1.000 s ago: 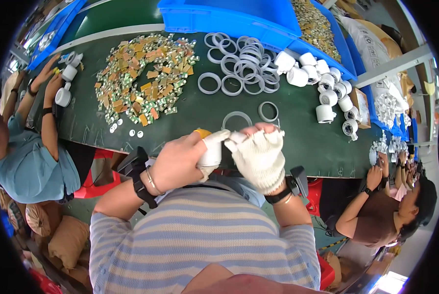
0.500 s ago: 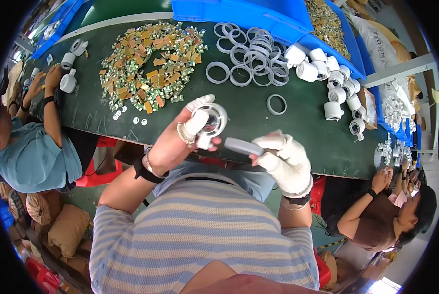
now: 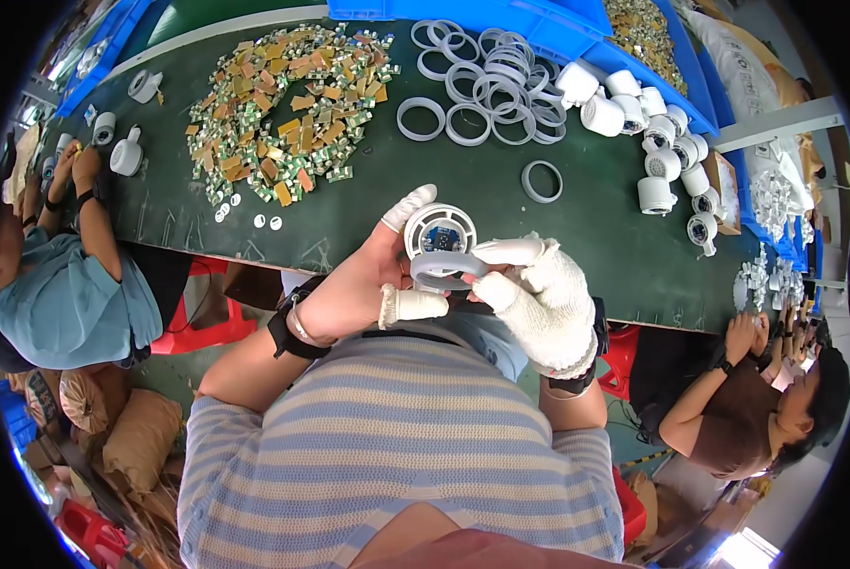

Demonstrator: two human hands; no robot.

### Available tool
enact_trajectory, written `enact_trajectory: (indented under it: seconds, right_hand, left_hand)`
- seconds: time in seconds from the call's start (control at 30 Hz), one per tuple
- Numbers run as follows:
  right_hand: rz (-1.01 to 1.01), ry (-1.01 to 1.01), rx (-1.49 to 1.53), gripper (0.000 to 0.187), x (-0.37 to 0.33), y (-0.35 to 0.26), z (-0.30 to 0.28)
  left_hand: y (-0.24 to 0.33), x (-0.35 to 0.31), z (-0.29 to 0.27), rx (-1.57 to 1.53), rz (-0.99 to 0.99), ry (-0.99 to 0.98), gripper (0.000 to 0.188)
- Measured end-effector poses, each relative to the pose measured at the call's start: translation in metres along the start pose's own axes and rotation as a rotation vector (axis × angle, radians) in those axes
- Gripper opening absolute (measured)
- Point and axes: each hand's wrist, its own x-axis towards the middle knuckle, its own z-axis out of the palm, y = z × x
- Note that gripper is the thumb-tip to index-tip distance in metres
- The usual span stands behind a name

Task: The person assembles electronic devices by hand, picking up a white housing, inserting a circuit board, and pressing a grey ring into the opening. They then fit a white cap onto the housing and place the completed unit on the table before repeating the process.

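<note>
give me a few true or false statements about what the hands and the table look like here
1. The left hand holds a round white plastic housing. True.
2. The right hand, in a white knit glove, holds a grey plastic ring. True.
3. The green table carries a pile of red balls. False: a pile of small gold and green parts.
4. All grey rings are in hand. False: loose grey rings lie on the table.

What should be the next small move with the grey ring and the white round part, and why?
Probably lower the grey ring onto the open face of the white round housing and seat it. The left hand holds the housing face-up, and the gloved right hand holds the ring at its near edge, not yet seated.
</note>
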Motion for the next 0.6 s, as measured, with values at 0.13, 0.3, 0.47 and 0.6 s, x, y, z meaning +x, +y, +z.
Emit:
enact_trajectory:
  seconds: [0.13,0.3,0.47,0.6]
  right_hand:
    - [-0.039,-0.006,-0.072,0.028,-0.0001,-0.0056,-0.0010]
    - [-0.025,0.038,-0.012,0.028,0.0002,-0.0034,-0.0022]
    - [-0.014,0.027,-0.060,0.028,0.0024,-0.0039,0.0006]
    - [0.106,0.008,0.009,0.029,0.0020,-0.0016,0.0014]
  left_hand:
    - [-0.0014,0.0005,-0.0018,0.065,0.029,-0.024,0.119]
    - [-0.0006,0.0010,-0.0010,0.049,0.014,-0.020,0.119]
    - [-0.0015,0.0014,-0.0025,0.082,0.016,-0.025,0.119]
    - [-0.0075,-0.0001,-0.0054,0.085,0.066,0.000,0.108]
